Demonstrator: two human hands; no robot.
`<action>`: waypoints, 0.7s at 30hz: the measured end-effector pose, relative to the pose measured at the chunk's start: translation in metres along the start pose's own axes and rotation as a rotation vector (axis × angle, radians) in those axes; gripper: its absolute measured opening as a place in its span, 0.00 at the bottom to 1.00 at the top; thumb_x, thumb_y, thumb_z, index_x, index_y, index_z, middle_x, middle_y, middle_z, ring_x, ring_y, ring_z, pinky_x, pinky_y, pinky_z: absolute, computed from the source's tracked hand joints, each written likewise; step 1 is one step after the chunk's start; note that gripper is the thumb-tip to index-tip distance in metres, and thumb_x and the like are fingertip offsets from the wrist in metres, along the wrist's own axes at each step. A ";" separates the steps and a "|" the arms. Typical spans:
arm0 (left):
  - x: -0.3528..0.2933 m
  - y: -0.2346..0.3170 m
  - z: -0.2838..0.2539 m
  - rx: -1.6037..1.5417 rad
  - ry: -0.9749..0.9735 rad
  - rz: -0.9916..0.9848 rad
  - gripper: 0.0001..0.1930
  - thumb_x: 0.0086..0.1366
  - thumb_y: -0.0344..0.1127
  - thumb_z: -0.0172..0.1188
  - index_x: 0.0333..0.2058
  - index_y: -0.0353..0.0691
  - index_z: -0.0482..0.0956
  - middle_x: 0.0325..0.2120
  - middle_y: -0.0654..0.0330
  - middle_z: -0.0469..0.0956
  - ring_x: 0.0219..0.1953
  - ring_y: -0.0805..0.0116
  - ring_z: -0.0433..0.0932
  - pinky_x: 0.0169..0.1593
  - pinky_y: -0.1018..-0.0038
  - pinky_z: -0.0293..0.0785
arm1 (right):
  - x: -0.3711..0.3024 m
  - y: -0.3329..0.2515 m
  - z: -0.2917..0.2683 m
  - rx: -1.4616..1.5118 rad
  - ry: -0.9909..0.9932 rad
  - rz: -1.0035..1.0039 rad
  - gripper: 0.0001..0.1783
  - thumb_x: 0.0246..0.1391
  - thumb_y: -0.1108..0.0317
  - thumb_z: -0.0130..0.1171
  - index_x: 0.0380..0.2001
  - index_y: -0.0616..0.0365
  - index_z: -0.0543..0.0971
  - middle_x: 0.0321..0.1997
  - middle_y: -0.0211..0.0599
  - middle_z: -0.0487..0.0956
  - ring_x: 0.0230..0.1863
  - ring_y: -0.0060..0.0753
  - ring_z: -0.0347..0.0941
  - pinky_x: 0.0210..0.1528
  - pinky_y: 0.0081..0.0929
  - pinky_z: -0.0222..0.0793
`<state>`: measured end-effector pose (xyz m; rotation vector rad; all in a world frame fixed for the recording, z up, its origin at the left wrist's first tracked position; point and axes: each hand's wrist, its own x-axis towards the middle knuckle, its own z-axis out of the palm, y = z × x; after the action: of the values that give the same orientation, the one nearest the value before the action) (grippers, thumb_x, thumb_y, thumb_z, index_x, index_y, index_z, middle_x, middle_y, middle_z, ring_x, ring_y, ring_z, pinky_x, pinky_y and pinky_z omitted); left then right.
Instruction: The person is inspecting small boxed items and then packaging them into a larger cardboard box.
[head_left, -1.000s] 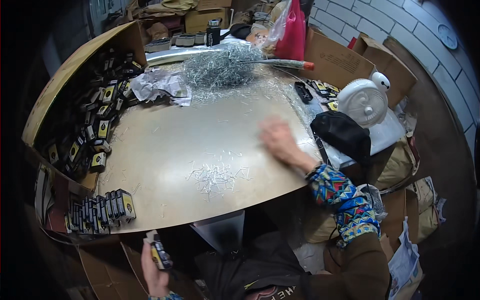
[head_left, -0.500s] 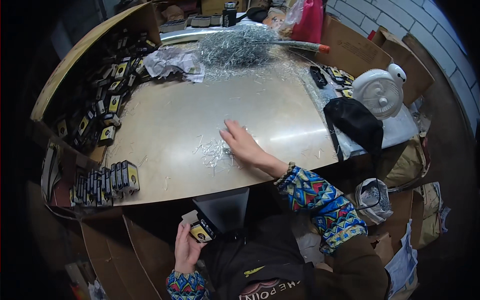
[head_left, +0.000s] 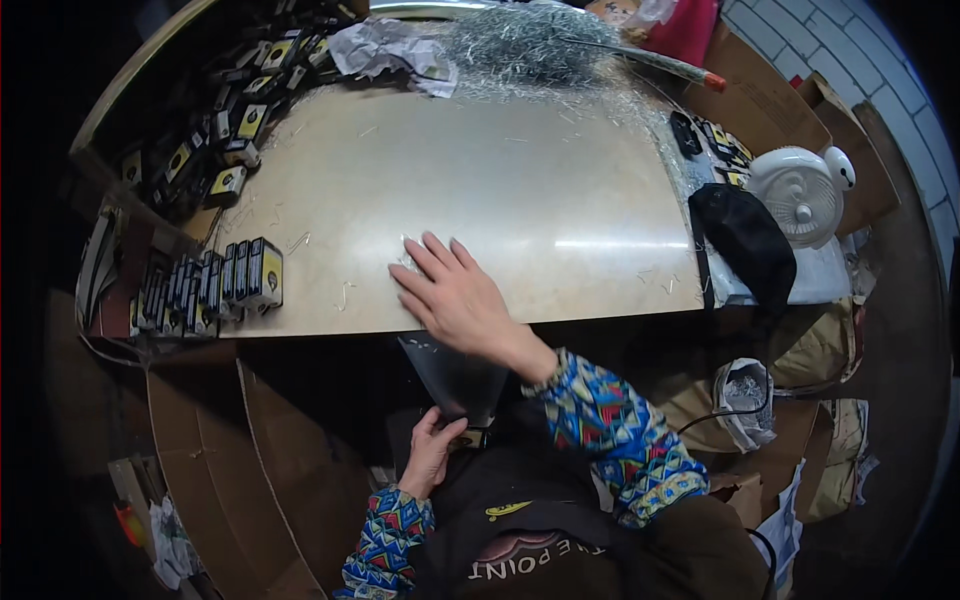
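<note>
My right hand (head_left: 460,305) lies palm down at the front edge of the worktable (head_left: 480,190), its fingers spread and holding nothing. A few small shiny wire pins (head_left: 408,254) show beside its fingertips; whatever is beneath the palm is hidden. Just below the edge hangs a grey sheet chute (head_left: 455,378) that narrows toward me. At its lower end my left hand (head_left: 428,455) is closed on a small black and yellow box (head_left: 470,439), mostly covered by the chute and fingers.
Similar small boxes stand in a row (head_left: 225,280) at the front left, with more heaped in a carton (head_left: 110,105) behind. A big tangle of wire pins (head_left: 530,50) and crumpled paper (head_left: 390,52) lie at the back. A black pouch (head_left: 745,235) and white fan (head_left: 800,190) occupy the right.
My right hand has moved toward me to the table edge, and the loose pin pile no longer shows. My left hand has brought the box under the chute's lower end. The view has shifted.
</note>
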<state>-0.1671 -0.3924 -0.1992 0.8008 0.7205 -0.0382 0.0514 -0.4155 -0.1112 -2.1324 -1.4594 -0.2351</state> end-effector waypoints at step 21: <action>-0.017 -0.037 0.012 1.042 0.210 0.550 0.38 0.51 0.32 0.68 0.58 0.28 0.58 0.50 0.39 0.69 0.51 0.40 0.72 0.51 0.56 0.71 | -0.137 -0.054 -0.008 0.229 -0.330 -0.002 0.24 0.46 0.74 0.58 0.51 0.61 0.73 0.43 0.44 0.75 0.42 0.48 0.71 0.41 0.37 0.70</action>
<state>-0.1840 -0.4308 -0.2066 2.0053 0.6319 0.1861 -0.0509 -0.5165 -0.1457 -2.0485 -1.5809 0.2848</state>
